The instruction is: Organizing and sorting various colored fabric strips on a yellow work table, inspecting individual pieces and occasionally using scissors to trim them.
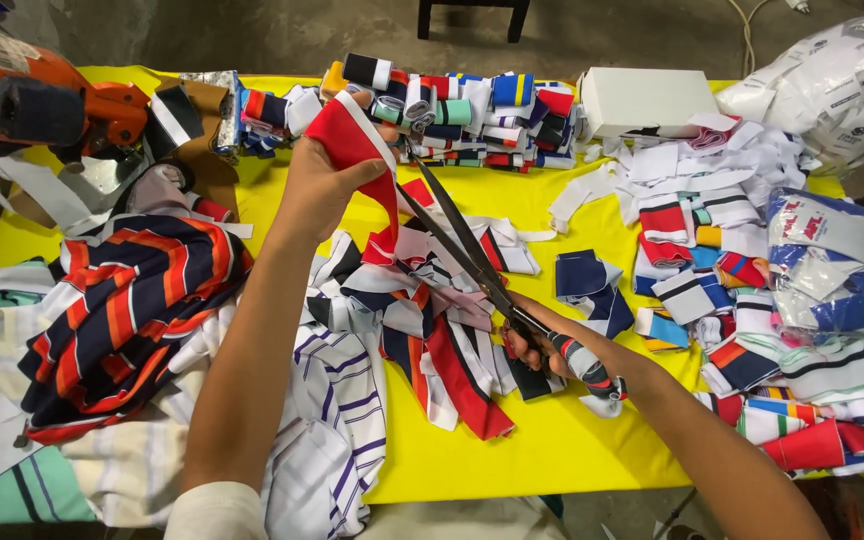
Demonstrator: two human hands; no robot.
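My left hand [322, 180] holds up a red fabric strip with a white edge [357, 140] above the yellow table [512, 450]. My right hand [552, 345] grips the cloth-wrapped handles of long dark scissors [457, 240]. The blades point up and left, and their tips meet the strip near my left hand's fingers. The strip hangs down into a loose heap of red, navy and white cut strips [432, 330] lying between my two arms.
Folded striped fabric [122, 310] lies at the left, an orange machine [22, 95] at the back left. Rolled collar pieces [462, 115] and a white box [647, 100] line the back. Bundled strips [782, 350] and plastic bags [832, 80] fill the right.
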